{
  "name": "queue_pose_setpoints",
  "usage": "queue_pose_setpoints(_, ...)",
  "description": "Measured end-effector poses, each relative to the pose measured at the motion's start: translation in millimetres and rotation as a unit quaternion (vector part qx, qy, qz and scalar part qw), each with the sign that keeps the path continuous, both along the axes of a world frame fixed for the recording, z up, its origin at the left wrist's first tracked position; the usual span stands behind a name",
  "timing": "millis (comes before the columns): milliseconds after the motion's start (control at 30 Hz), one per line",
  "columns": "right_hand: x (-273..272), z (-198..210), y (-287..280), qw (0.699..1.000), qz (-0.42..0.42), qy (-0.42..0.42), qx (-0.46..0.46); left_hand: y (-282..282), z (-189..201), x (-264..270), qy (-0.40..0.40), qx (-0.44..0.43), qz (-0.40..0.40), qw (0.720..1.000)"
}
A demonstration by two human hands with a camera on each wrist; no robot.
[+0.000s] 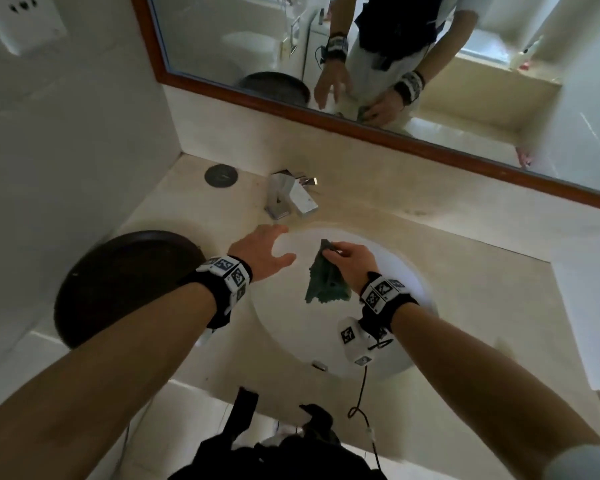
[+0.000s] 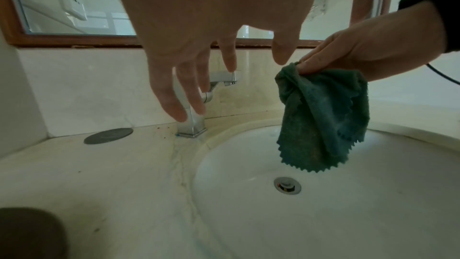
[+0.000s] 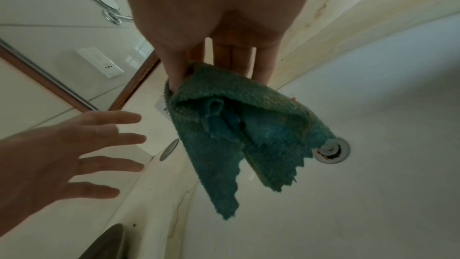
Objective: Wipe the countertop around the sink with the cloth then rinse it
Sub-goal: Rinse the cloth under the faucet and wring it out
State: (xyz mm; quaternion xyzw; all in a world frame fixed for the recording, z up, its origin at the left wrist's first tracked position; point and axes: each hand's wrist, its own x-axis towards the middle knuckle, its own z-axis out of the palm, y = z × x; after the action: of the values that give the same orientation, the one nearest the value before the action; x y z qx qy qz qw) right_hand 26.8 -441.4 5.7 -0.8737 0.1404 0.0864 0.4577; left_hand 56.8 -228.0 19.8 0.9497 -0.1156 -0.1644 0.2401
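Right hand (image 2: 368, 50) pinches the green cloth (image 2: 323, 117) by one corner, hanging free above the white sink (image 2: 348, 224) and its drain (image 2: 287, 185), while left hand (image 1: 260, 251), fingers spread wide, empty, hovers near the chrome faucet (image 1: 284, 195) on the bench (image 1: 465, 237).

The cloth (image 2: 323, 117) is teal with a zigzag-cut edge. The sink (image 2: 348, 214) is white. The desk (image 2: 112, 174) is cream marble with faint veining. The tray (image 1: 118, 285) is dark brown. The mirror frame (image 1: 361, 128) is reddish-brown wood.
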Motion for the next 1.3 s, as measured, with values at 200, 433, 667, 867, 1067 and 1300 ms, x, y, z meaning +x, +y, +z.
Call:
queue_pose_setpoints(200,29,-3,-14,0.991,0.048,0.018,0.125,-34,-4,8,0.074,-0.067,0.017,0.995)
queue_pose_setpoints(433,49,-6,-17,0.962,0.047,0.052,0.263,-50,-13,16,0.128,-0.120,0.057,0.983)
queue_pose_setpoints(667,78,-20,-28,0.965,0.042,0.069,0.248,-66,-21,35,0.146,-0.119,0.089,0.978)
queue_pose_setpoints(867,116,-24,-40,0.975,0.008,0.074,0.207,-72,-34,48,0.148,-0.106,0.121,0.976)
queue_pose_setpoints(1067,156,-19,-18,0.987,0.021,0.032,0.154,-68,-42,54,0.149,-0.094,0.148,0.973)
queue_pose_setpoints(1300,175,-19,2,0.993,0.018,-0.018,0.116,-56,-43,58,0.157,-0.089,0.158,0.971)
